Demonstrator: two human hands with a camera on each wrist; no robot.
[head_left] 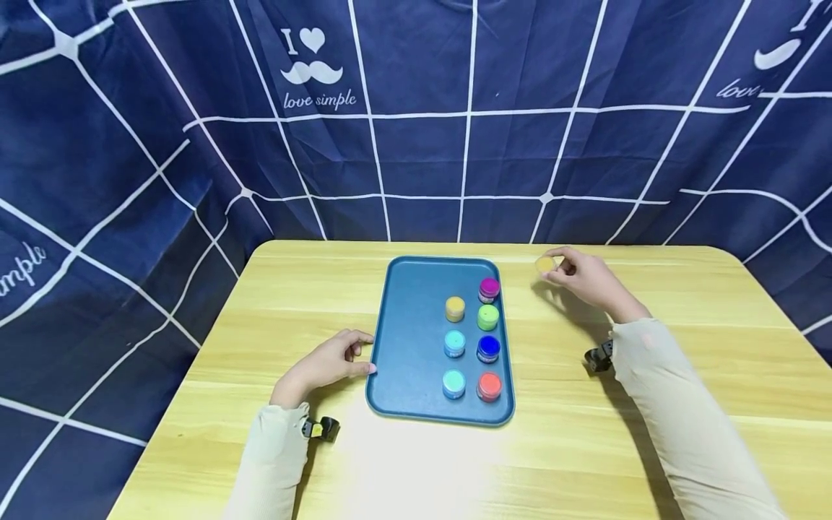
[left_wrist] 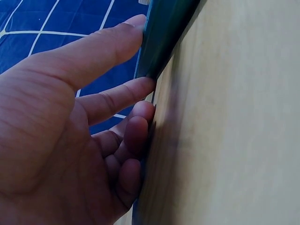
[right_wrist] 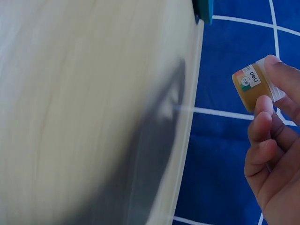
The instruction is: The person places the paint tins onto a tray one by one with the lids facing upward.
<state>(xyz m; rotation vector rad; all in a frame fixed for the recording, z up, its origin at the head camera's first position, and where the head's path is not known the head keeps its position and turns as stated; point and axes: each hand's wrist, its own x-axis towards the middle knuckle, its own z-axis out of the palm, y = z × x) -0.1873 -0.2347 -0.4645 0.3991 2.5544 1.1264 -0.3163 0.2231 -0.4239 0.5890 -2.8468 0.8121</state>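
My right hand [head_left: 590, 280] pinches a small ochre-yellow paint jar [head_left: 545, 265] between thumb and fingertips, over the wood to the right of the tray. The right wrist view shows its label [right_wrist: 249, 77] and its clear lid side by my thumb. At the left edge of the blue tray [head_left: 409, 289], my left hand [head_left: 330, 360] touches the rim with thumb and index finger, the other fingers loosely bent. Two columns of jars stand on the tray: magenta [head_left: 489, 289], green [head_left: 487, 317], dark blue [head_left: 488, 349] and red [head_left: 489, 387] at right; yellow [head_left: 455, 309] and two light-blue ones [head_left: 454, 344] beside them.
The light wooden table [head_left: 312, 289] carries the tray near its middle. A dark blue curtain [head_left: 416, 159] with white lines hangs behind the table and along the left side. Each wrist wears a small black camera [head_left: 599, 357].
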